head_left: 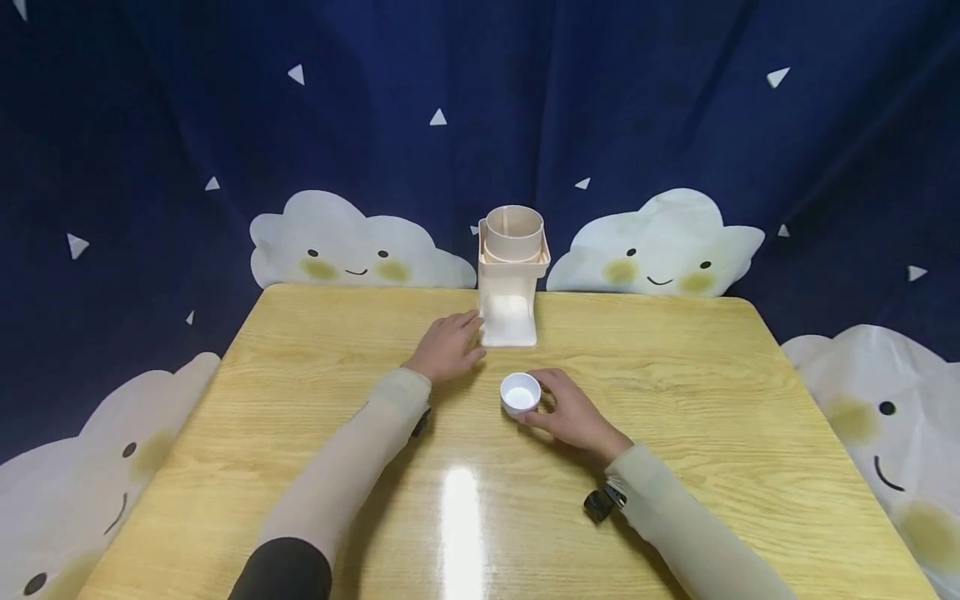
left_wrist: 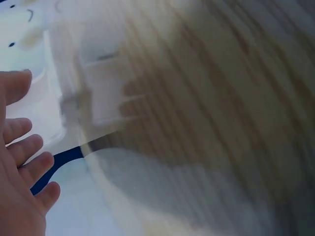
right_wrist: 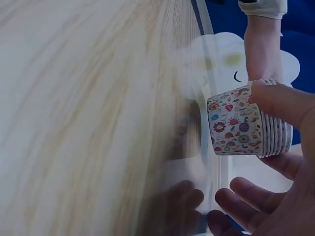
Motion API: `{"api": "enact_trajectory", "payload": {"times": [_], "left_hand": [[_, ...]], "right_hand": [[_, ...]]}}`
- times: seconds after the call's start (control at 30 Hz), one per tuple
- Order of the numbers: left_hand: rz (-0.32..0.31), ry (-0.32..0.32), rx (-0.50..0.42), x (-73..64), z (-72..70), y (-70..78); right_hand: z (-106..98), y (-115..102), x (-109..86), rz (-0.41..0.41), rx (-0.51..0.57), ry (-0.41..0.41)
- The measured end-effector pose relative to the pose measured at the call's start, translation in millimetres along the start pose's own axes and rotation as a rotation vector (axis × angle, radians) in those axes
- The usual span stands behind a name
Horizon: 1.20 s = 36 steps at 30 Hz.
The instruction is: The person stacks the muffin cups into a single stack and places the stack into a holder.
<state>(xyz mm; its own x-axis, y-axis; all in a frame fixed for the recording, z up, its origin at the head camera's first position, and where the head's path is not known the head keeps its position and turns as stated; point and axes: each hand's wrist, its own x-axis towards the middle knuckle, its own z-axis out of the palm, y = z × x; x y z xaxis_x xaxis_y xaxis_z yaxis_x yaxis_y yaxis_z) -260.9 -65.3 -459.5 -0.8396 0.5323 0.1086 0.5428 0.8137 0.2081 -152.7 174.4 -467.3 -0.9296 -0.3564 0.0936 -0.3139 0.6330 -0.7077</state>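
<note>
A stack of small paper cups (right_wrist: 236, 123) with a colourful floral print is held by my right hand (head_left: 576, 412), thumb on one side and fingers on the other. From the head view I look into the white inside of the top cup (head_left: 521, 393). Whether the stack touches the table cannot be told. My left hand (head_left: 446, 347) is beside the left edge of a cream plastic stand (head_left: 510, 304), its fingers relaxed and holding nothing; contact with the stand is unclear. A round cream holder (head_left: 514, 235) sits in the stand's top.
The stand is at the far edge of a glossy wood-grain table (head_left: 645, 350). Behind hangs a dark blue curtain (head_left: 480, 100) with white triangles and smiling clouds. Each wrist carries a small black camera, such as the right one (head_left: 599, 505).
</note>
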Motion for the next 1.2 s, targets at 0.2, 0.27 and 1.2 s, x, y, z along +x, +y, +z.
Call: {"api": "enact_trajectory", "payload": {"times": [0.2,0.27,1.2], "left_hand": [[0.017,-0.023,0.017,6.6,9.0,3.4],[0.036,-0.03,0.033,9.8,11.2,5.9],[0.037,-0.21,0.045,22.5,18.0,19.6]], "right_hand": [[-1.2,4.2,-3.3,0.021,0.052,0.026],[-2.1,5.7,-3.6,0.015,0.052,0.036],[-44.6,15.0,-9.1,0.117,0.031,0.14]]}}
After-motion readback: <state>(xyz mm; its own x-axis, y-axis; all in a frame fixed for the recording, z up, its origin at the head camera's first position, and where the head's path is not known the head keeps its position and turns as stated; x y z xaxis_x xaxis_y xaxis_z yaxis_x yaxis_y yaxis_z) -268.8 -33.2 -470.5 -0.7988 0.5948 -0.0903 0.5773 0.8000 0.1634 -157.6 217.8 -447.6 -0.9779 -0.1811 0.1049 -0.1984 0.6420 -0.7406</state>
